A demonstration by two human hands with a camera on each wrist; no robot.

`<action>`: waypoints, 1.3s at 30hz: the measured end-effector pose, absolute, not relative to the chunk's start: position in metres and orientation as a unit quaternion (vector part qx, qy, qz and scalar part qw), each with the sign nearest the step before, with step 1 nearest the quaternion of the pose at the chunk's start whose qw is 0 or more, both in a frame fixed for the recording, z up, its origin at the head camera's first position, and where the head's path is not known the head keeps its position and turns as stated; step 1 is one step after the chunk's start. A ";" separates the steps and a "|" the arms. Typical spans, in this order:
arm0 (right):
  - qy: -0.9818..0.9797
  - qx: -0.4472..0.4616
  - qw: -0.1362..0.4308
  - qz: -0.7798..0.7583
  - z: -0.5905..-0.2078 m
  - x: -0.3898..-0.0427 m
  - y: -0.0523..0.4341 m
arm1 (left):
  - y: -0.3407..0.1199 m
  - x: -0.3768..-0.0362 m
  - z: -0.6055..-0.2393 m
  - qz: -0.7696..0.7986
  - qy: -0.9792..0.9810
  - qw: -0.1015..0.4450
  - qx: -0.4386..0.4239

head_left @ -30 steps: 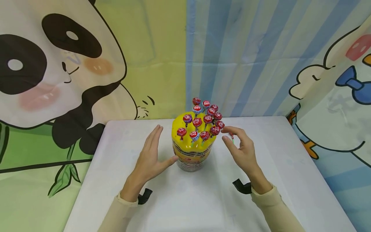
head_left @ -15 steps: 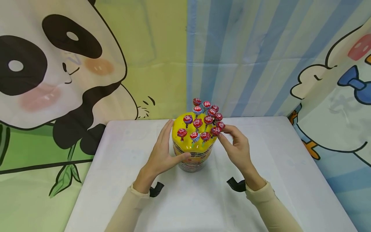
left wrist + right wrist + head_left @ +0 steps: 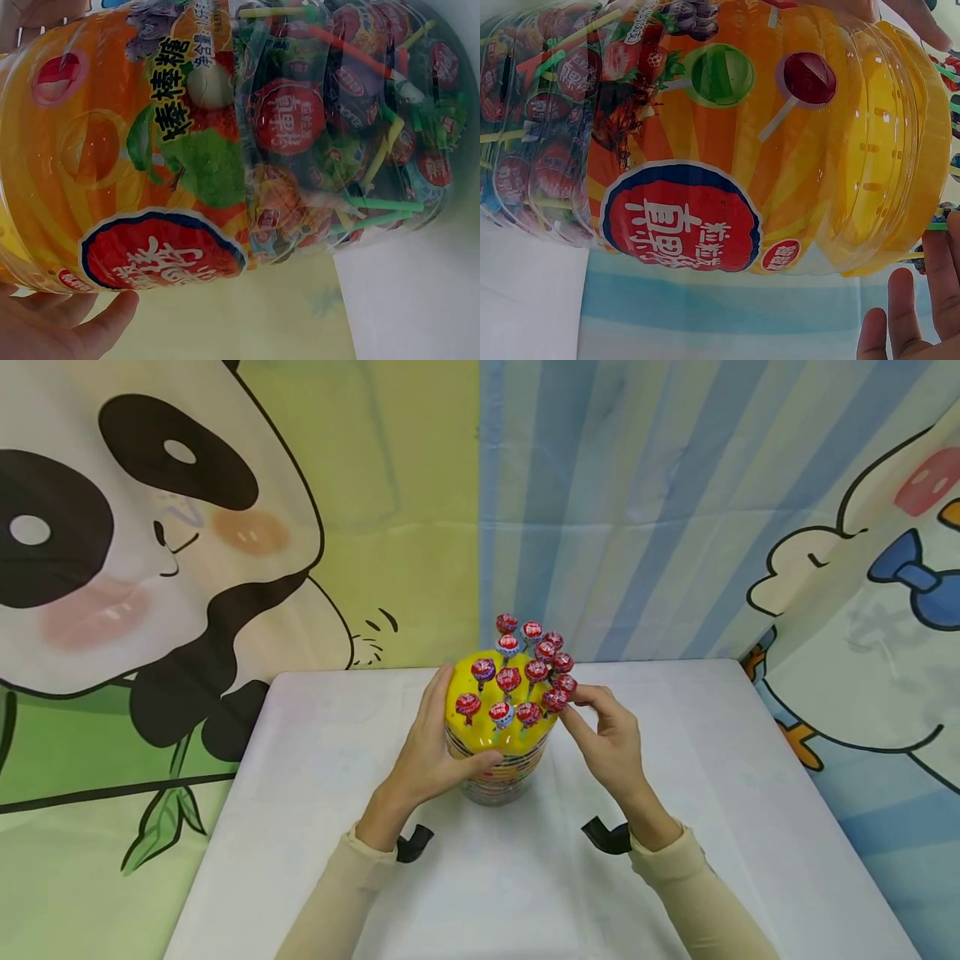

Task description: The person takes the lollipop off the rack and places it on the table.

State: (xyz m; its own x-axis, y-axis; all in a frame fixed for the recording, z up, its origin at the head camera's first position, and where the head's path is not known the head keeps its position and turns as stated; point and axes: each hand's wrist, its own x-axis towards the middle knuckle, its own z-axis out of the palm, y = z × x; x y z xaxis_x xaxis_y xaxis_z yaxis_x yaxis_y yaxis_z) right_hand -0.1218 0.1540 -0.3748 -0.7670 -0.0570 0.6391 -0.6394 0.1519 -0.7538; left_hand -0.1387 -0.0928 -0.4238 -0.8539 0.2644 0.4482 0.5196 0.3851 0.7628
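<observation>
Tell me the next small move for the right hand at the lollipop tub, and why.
Probably push the lollipop stick down into the yellow lid. The right hand pinches it at the lid's right edge, where other lollipops already stand, while the left hand grips the tub to steady it.

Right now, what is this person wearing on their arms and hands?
Both hands are bare: no gloves or rings show. The left hand and right hand come out of long, close-fitting cream sleeves that end at the wrists. A black strap sits under each wrist, at the cuff.
</observation>
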 end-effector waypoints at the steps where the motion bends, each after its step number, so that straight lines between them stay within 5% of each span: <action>1: -0.719 0.242 0.243 0.604 -0.375 -0.122 0.153 | -0.092 -0.139 -0.424 -0.507 -0.819 0.126 -0.239; 24: -0.702 0.248 0.296 0.598 -0.373 -0.128 0.167 | -0.091 -0.139 -0.426 -0.580 -0.782 0.087 -0.211; 39: -0.793 0.095 0.243 0.551 -0.406 -0.152 0.236 | -0.090 -0.138 -0.428 -0.574 -0.787 0.091 -0.206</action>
